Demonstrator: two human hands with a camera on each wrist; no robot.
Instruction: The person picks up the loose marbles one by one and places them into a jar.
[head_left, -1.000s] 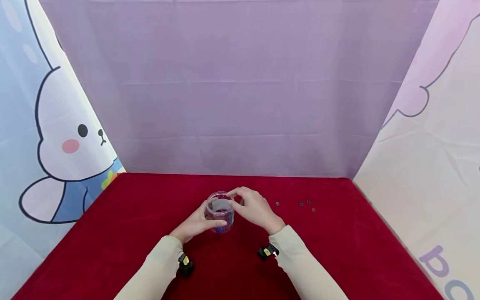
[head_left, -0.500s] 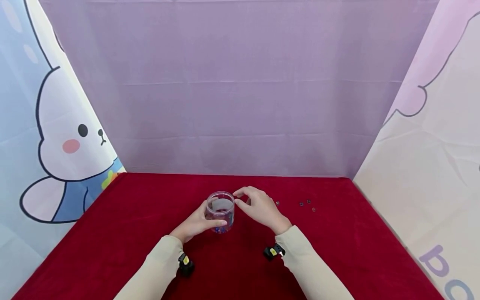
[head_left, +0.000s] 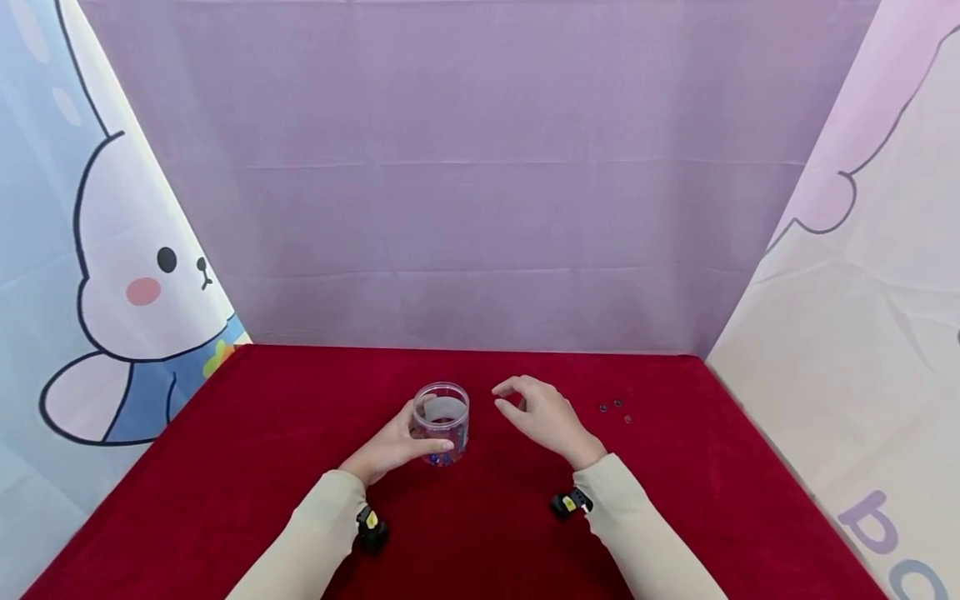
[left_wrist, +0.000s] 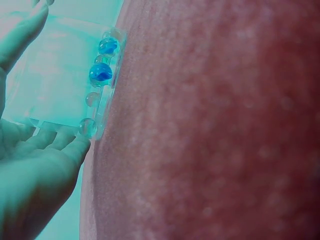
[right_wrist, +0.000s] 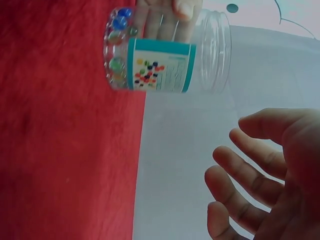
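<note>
My left hand [head_left: 390,450] grips a clear plastic jar [head_left: 450,430] from its left side, thumb across the front. The jar has no lid on its mouth, and a label with a teal border [right_wrist: 161,66] is stuck to its wall. Blue, greenish and clear marbles [left_wrist: 101,73] lie along its bottom. To the right of the jar is my right hand [head_left: 546,418], apart from it, with loosely bent fingers [right_wrist: 245,185] and nothing between them in the right wrist view. Farther right on the cloth lie small dark marbles [head_left: 603,408] and a reddish-brown one [head_left: 627,419].
A red cloth [head_left: 300,400] covers the table. Behind it hangs a plain purple curtain [head_left: 480,192]. Printed cloth sheets with a cartoon rabbit [head_left: 127,283] on the left and lettering [head_left: 870,521] on the right flank the table.
My right hand has drawn back from the jar's mouth to the right, and now covers the nearest loose marble in the head view. The left hand and the jar have stayed in place.
</note>
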